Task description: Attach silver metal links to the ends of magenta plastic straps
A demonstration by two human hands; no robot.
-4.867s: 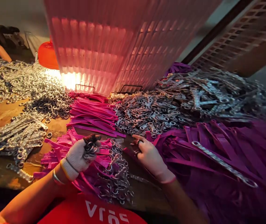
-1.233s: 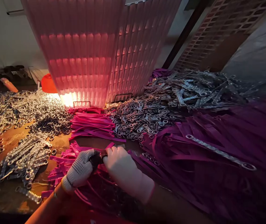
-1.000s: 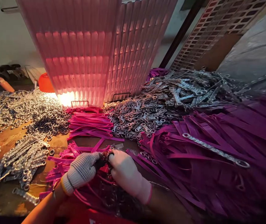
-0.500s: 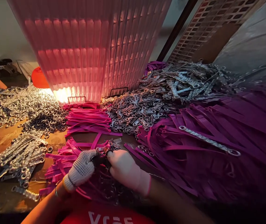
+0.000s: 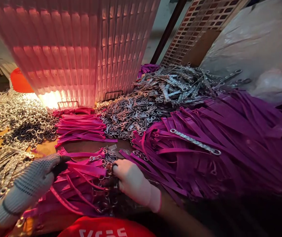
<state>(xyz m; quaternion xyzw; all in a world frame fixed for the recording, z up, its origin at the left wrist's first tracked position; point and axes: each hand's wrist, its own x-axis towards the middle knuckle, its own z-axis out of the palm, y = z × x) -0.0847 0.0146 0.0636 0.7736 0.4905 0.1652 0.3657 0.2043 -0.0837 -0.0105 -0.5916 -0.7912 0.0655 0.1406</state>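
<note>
My left hand (image 5: 36,177), in a dotted knit glove with dark fingertips, is at the left edge of a pile of magenta straps (image 5: 79,204). Its thumb and fingers come together; what they hold, if anything, is hidden. My right hand (image 5: 133,181), in a pale glove, pinches the end of a magenta strap (image 5: 98,169) at the pile's right side. Small metal rings and links (image 5: 110,154) lie by its fingertips. The fingers' far side is out of sight.
Braided metal chain pieces (image 5: 133,112) are heaped behind, with more links (image 5: 27,121) at left. Purple straps (image 5: 230,131) cover the right side, one metal chain piece (image 5: 195,141) on top. Ribbed translucent panels (image 5: 57,59) stand behind, beside an orange lamp (image 5: 21,80).
My hands were together at the strap ends; the left has moved away to the left, while the right stays near the same place. The camera view has shifted right.
</note>
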